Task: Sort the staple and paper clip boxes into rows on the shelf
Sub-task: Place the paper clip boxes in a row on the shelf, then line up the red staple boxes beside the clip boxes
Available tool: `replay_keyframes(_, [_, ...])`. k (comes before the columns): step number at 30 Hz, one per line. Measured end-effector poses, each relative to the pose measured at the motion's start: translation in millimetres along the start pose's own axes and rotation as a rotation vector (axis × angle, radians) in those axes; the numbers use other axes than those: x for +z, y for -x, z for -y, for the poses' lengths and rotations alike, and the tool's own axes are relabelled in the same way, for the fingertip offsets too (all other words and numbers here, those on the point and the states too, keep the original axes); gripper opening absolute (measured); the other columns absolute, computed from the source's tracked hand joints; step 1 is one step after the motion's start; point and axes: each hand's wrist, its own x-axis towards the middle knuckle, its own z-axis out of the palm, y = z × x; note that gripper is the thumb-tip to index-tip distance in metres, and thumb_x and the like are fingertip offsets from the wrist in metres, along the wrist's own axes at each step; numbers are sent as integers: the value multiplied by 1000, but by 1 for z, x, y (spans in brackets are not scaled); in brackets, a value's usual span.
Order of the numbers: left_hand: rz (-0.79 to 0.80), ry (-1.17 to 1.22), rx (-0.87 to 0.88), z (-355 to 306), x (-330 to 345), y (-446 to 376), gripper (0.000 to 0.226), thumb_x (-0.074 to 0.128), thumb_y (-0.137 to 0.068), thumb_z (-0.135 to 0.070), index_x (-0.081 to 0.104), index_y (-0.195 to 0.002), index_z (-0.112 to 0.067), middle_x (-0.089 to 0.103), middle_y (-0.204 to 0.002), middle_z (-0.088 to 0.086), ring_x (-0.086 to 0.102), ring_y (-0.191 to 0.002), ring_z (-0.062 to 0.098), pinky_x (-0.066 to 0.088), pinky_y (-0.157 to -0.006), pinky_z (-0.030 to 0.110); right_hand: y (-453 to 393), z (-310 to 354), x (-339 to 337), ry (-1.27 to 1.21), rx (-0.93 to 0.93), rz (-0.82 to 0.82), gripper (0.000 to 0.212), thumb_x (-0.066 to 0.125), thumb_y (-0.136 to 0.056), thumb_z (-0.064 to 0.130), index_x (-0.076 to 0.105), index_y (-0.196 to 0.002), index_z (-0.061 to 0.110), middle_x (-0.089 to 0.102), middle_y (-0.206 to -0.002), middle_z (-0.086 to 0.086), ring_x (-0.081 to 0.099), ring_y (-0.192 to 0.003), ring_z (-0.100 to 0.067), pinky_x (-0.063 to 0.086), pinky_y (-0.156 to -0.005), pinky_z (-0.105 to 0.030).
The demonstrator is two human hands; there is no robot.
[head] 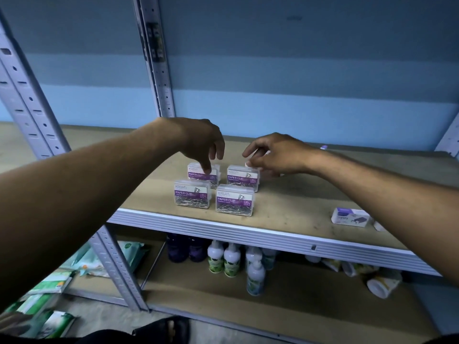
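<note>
Four clear paper clip boxes with purple labels stand in a two-by-two block on the wooden shelf (293,204): front left (191,194), front right (234,201), back left (198,173), back right (242,178). My left hand (202,140) hangs over the back left box, with one fingertip touching its top. My right hand (275,153) reaches in just behind the back right box, its fingers curled round a small pale box (267,173) that is mostly hidden beneath it. A white and purple staple box (350,217) lies alone near the shelf's front right.
Grey slotted steel uprights (32,108) frame the shelf on the left and at the back. The lower shelf holds white and dark bottles (232,259) and toppled containers. Green packets (49,284) lie on the floor at the left. A blue wall closes the back.
</note>
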Motion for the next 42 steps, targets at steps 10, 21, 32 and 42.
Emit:
replay_keyframes(10, [-179,35,93,-51,-33,-17,39,77,-79,-44,65,-114,-32,64,-110,-14,55,-93,8,48,-82,28,46,-37,-66,51,129,-113,18,61,-95,28,70,-111,28,75,-100,3,74,-76,-21,59,-73,-32])
replay_keyframes(21, [-179,21,161,-109,-34,-54,36,75,-81,-42,64,-114,-35,62,-114,-15,52,-103,11,42,-77,27,87,-96,-95,87,241,-168,21,60,-93,23,71,-111,28,73,-101,2,71,-94,-26,61,-83,-43])
replay_keyframes(32, [-225,50,78,-127,-11,-97,45,73,-83,-40,59,-124,-29,60,-124,-5,57,-111,20,44,-80,29,71,-128,-85,195,254,-119,29,67,-90,33,60,-118,34,65,-114,9,60,-97,-11,44,-80,-27])
replay_keyframes(42, [-265,-23,62,-136,6,-136,50,74,-80,-44,61,-119,-16,62,-116,7,60,-105,25,53,-86,39,28,-150,-68,237,248,-160,76,79,-70,59,55,-134,25,61,-128,3,58,-114,-16,50,-95,-35])
